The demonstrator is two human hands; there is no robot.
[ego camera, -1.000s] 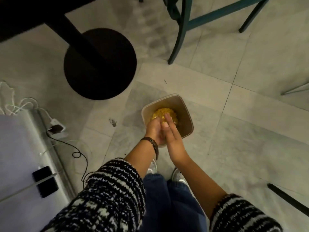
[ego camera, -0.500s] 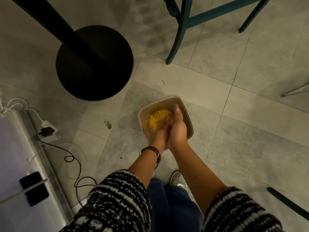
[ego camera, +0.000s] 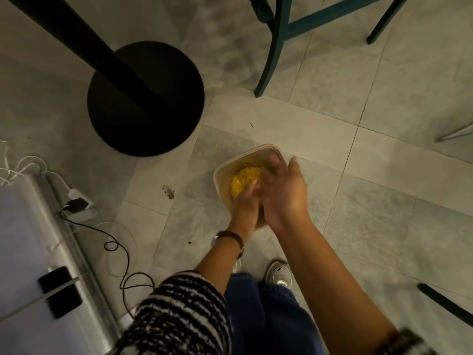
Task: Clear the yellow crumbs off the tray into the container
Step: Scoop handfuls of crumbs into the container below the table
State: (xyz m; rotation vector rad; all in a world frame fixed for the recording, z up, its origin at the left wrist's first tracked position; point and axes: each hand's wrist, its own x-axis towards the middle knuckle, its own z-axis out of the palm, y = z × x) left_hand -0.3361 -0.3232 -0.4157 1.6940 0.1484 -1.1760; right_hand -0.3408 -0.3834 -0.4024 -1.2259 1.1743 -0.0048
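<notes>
Two hands: left hand and right hand press side by side above the container, fingers loosely spread; what they grip, I cannot tell.
Step advice: rub palms low, inside the rim.
Yellow crumbs: dry grainy heap at 10 o'clock of the hands.
Container shape: square, rounded corners, translucent plastic on tiled floor.
Tray: not visible.

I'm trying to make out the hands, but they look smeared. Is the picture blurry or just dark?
Both, in the head view: dim light leaves the floor grey, and motion blur smears the right hand and left hand over the container. The yellow crumbs stay fairly crisp; straight lines bow near the wide-angle edges.
</notes>
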